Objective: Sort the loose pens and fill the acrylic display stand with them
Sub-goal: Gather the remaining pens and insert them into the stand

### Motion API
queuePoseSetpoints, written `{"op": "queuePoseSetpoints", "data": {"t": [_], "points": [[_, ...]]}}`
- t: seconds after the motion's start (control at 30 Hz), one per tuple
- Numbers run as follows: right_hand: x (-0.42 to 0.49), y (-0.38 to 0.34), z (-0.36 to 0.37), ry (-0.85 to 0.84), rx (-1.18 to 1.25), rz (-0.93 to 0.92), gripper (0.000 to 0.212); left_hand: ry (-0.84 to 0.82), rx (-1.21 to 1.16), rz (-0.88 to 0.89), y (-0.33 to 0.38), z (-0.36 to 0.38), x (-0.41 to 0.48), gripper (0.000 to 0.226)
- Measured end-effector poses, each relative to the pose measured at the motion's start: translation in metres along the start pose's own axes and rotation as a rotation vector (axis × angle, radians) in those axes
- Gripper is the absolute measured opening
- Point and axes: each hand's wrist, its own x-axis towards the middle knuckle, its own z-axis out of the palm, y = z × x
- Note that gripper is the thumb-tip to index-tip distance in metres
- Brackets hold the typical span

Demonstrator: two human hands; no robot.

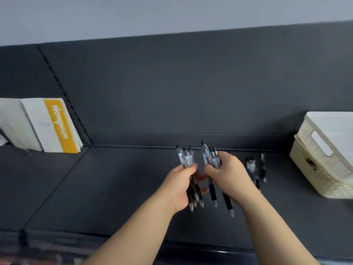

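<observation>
Bundle of click pens (186, 156) gripped in left hand (179, 188), second bundle (209, 154) gripped in right hand (229, 175), loose pens (252, 167) on dark shelf (114, 188), cream lattice baskets (324, 169) stacked at right, contents obscured.

Bare forearms (137, 226) reaching forward, left hand (180, 186) gripping one pen bundle (186, 157), right hand (230, 175) gripping a second pen bundle (209, 155)

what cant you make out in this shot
Head view:
1. Left bunch: the pens overlap and the left hand covers their middles, so no count.
2. Right bunch: same, under the right hand.
3. Loose pens on the shelf: motion blur hides their number and type.
4. Basket: cut off by the right edge, contents unclear behind its wall.
5. Display stand: not in the frame.
</observation>
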Motion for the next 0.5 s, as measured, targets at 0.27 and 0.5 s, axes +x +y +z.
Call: {"op": "queuePoseSetpoints", "data": {"t": [0.27,0.5], "points": [[-0.042,-0.107,0.139,-0.177,-0.027,-0.247,0.014,0.044,-0.164,0.110,0.039,-0.145,-0.084,0.023],[-0.108,-0.209,0.303,-0.193,-0.125,-0.527,0.017,0.237,-0.335,0.191,0.066,-0.309,-0.171,0.032]]}}
